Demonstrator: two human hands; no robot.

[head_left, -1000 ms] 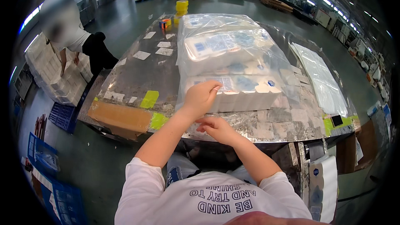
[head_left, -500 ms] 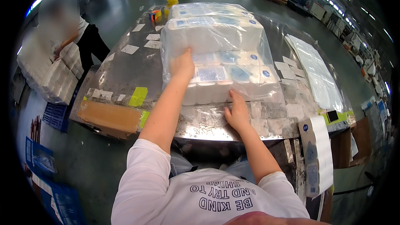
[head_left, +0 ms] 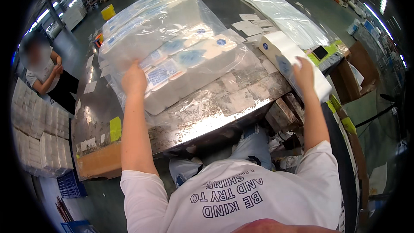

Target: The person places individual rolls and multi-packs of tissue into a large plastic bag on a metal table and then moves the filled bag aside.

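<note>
The clear bag lies on the left and middle of the desk, with white packs inside it, set in rows and higher at the far side; blue marks show on their faces through the film. The left hand touches the bag at its near left side, fingertips against the film; whether its grip is closed on the plastic, I cannot tell. To the right, just beside the bag, a single pack lies slantwise at the desk's right edge. The right hand is on this pack with its fingers bent, though I cannot tell whether its grip is firm. Paper pieces lie beyond the pack, and past them a pile of white sheets. Near the right corner, a black square sits on yellow-green tape, with a cardboard box beyond the edge. On the far left a co-worker stands behind stacked bundles, hands together, beside a blue pallet.
</note>
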